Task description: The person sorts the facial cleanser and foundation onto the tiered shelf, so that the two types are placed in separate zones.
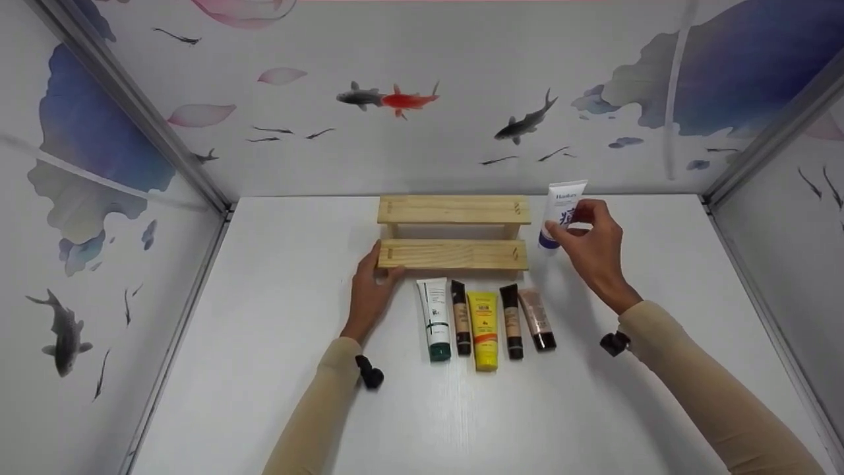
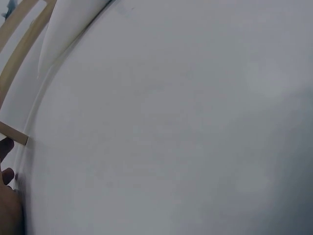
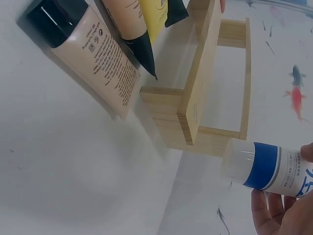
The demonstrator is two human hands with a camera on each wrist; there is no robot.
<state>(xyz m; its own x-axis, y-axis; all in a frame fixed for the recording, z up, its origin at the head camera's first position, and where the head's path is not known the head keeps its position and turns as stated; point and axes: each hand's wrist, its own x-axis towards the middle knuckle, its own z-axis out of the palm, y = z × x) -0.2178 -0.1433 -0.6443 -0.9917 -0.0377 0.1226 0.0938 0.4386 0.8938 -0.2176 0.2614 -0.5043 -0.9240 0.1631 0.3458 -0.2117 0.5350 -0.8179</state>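
Left-wrist cam crops most of my left hand [image 1: 368,293], so I can't tell whether it's gripping or just touching the two-tier wooden rack [image 1: 455,254] at its front-left corner. My right's [image 1: 597,251] pinching a white squeeze tube [image 1: 562,198], label partly covered, pale cap [image 3: 237,159] down, just beyond the rack's right end.

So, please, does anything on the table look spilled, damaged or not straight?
Nothing looks spilled or damaged. Only the pinkish tube, at the right end of the row in front of the wooden stand, lies a bit more slanted than the other tubes, so the row looks slightly uneven.
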